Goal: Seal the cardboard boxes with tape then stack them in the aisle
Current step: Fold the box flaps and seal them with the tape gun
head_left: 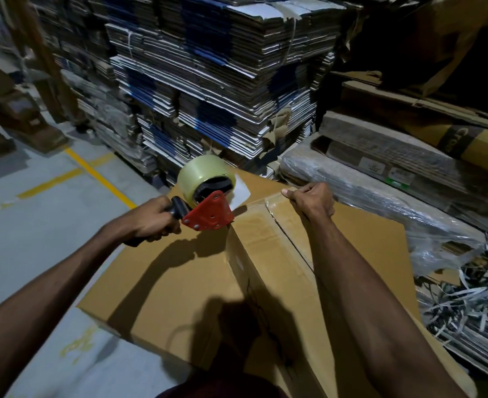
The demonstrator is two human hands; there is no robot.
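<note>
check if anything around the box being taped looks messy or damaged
Yes. Right of the brown cardboard box, a tangle of loose white plastic strapping lies heaped on plastic-wrapped flat cardboard, and torn brown paper hangs from the stacked flattened cartons behind.

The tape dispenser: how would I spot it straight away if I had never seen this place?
Find the big brown cardboard box in the foreground. At its far left corner the left hand grips the tape dispenser. It is the only bright red thing there, carrying a fat roll of clear tape.
</note>
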